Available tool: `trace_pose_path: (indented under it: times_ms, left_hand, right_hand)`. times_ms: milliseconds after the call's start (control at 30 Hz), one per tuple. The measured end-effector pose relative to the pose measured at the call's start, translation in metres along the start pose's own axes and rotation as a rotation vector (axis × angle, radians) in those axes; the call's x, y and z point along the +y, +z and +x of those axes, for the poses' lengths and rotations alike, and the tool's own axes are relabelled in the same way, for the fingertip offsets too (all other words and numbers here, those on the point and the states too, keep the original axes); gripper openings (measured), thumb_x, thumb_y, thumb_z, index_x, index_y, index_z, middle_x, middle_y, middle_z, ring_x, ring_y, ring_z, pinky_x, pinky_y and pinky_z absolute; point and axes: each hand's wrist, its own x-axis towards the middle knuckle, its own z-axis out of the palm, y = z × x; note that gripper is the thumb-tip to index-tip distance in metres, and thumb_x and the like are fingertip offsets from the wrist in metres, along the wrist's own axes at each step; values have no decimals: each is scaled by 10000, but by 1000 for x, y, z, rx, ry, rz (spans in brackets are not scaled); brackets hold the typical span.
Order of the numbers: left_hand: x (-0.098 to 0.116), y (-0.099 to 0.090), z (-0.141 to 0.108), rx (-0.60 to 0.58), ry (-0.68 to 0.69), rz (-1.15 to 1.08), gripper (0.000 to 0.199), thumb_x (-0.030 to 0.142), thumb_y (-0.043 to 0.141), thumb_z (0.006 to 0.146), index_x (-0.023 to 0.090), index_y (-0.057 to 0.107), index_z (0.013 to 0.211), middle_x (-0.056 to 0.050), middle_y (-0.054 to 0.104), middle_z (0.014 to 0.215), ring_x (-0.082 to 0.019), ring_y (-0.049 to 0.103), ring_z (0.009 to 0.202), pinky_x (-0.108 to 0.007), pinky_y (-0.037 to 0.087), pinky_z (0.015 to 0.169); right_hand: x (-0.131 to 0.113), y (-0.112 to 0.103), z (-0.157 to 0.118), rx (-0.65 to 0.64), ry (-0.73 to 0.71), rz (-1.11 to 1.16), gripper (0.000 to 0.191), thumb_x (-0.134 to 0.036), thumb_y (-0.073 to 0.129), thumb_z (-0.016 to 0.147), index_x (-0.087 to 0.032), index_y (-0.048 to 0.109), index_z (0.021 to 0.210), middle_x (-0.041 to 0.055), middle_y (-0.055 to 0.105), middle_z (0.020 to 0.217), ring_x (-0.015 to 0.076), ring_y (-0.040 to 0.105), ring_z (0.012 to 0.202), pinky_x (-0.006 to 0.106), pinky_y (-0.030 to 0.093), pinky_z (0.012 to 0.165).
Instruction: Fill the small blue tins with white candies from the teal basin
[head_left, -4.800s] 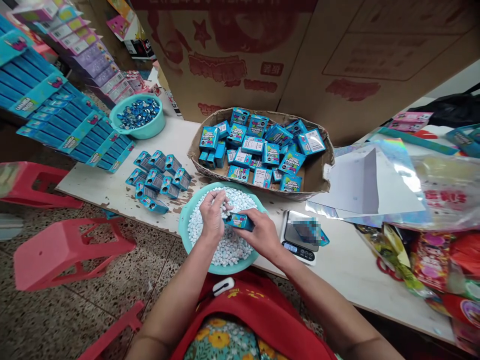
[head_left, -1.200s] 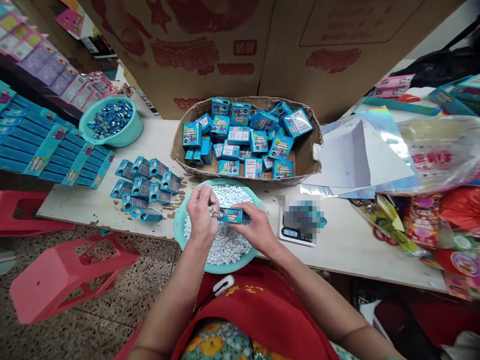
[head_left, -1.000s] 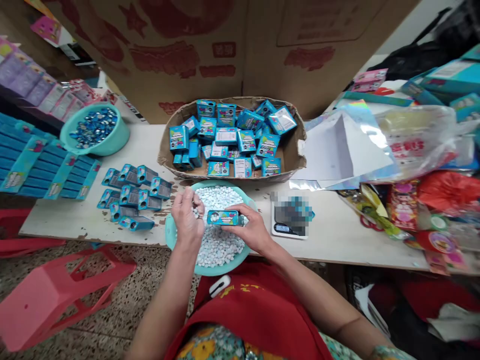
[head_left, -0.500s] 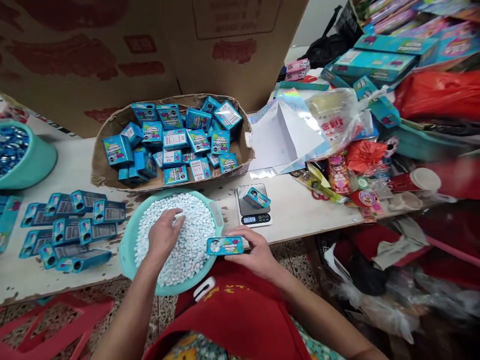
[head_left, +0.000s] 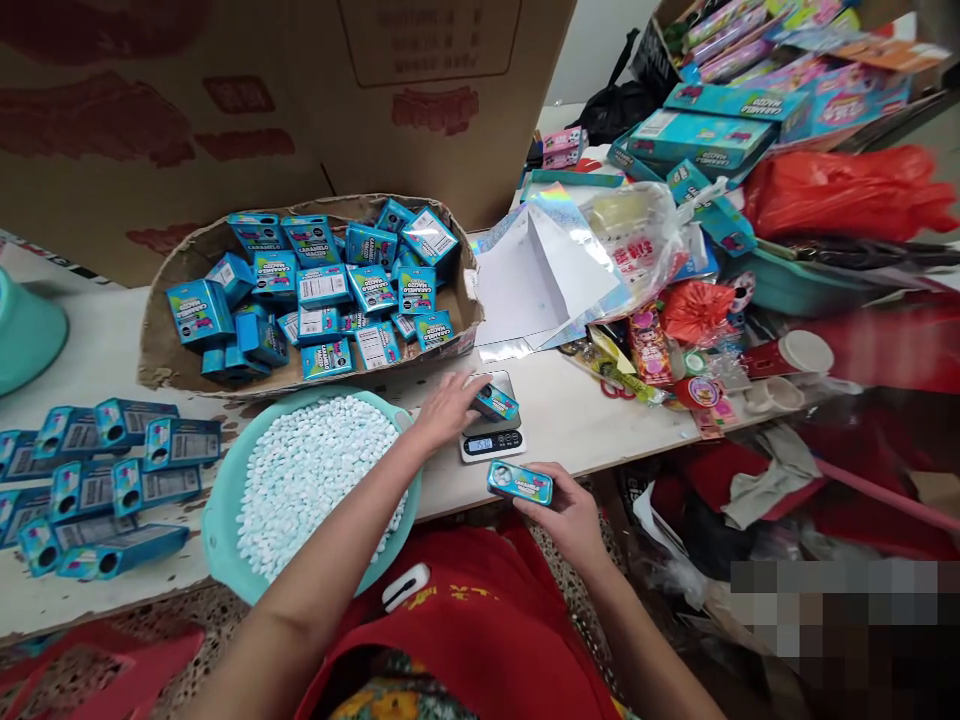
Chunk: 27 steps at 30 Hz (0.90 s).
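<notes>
My right hand (head_left: pixel 571 512) holds a small blue candy box (head_left: pixel 520 483) by its right end, with white candies showing in its round hole. My left hand (head_left: pixel 448 408) reaches over the small scale (head_left: pixel 491 447), its fingers at the left end of another blue box (head_left: pixel 496 403) on the weighing plate. Whether those fingers grip it I cannot tell. The teal basin (head_left: pixel 225 540) of white candies (head_left: pixel 300 470) lies under my left forearm. Several blue boxes with round holes (head_left: pixel 169 484) lie in rows at the left.
Behind the basin, a cut cardboard tray (head_left: pixel 161 365) holds many blue boxes. A large carton (head_left: pixel 300 90) stands behind it. A white sheet (head_left: pixel 525 275), wrappers and a red-and-white cup (head_left: pixel 787 355) lie to the right. A teal tub (head_left: pixel 26 330) is at the left edge.
My left hand has left the candies in the basin and moved right to the box on the scale. My right hand has carried its box rightward, in front of the scale. The view has shifted.
</notes>
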Motion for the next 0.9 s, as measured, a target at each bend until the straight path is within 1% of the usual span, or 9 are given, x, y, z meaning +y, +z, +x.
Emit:
trace_pose_path:
  times_ms: [100,167,267,400,567,633,733,800,900]
  left_hand:
    - [-5,8,10,1,-76,-59,405,258,609,794,241,525,1190,-72,587,1150,-248,537,1046,-357,450,848]
    - [-10,2,3,127,-190,-81,364,247,599,797,218,523,1152,-75,608,1089,-241,566,985,-345,455,814]
    - [-14,-20,-24,333,-269,-86,366,256,612,788,227,515,1139,-65,603,1119,-231,571,996,-326,446,816]
    - [-10,-50,-68,413,-277,-156,357,262,645,766,240,530,1103,-27,619,1084,-199,584,973,-285,443,803]
    - [10,-61,-112,416,-318,-322,372,287,664,761,226,544,1108,-27,621,1102,-182,584,977,-277,450,823]
    - [17,-62,-124,384,-342,-406,409,310,678,753,230,546,1131,-29,621,1131,-186,585,995,-282,451,848]
    - [11,-62,-143,335,-385,-544,415,322,630,796,239,529,1190,-29,629,1133,-177,602,974,-283,462,854]
    - [-9,-64,-157,372,-464,-503,378,315,566,841,225,528,1205,-47,620,1140,-175,607,960,-290,469,846]
    - [-52,-66,-182,414,-665,-164,295,273,580,816,185,602,1097,-94,605,1121,-229,574,1028,-346,439,894]
  right_hand:
    - [7,-6,12,128,13,11,358,-296,756,694,-212,611,1010,41,632,974,201,611,883,348,497,810]
    - [15,-4,29,225,-7,11,389,-320,759,684,-199,593,1014,40,636,939,196,608,844,356,499,798]
    - [29,9,67,311,-95,0,408,-356,755,670,-185,584,999,42,629,931,198,601,849,368,498,812]
    - [38,34,112,298,-193,-34,399,-391,706,707,-172,574,1014,59,616,949,211,600,892,394,502,834]
    - [8,55,98,384,-452,-329,618,-408,696,736,-169,477,1262,159,450,1334,301,398,1275,501,327,1059]
    - [-12,66,78,176,-477,-318,739,-432,716,714,-182,408,1337,152,438,1365,306,421,1261,477,362,1041]
    - [-34,88,57,-253,-283,-223,545,-435,689,749,-192,521,1207,90,628,1121,252,609,990,389,497,868]
    - [-42,101,54,-323,-161,-188,410,-425,686,758,-198,578,1082,52,669,983,221,632,866,356,513,795]
    - [-45,115,60,-281,-126,-200,408,-428,734,707,-206,600,1022,40,671,946,225,619,854,362,494,798]
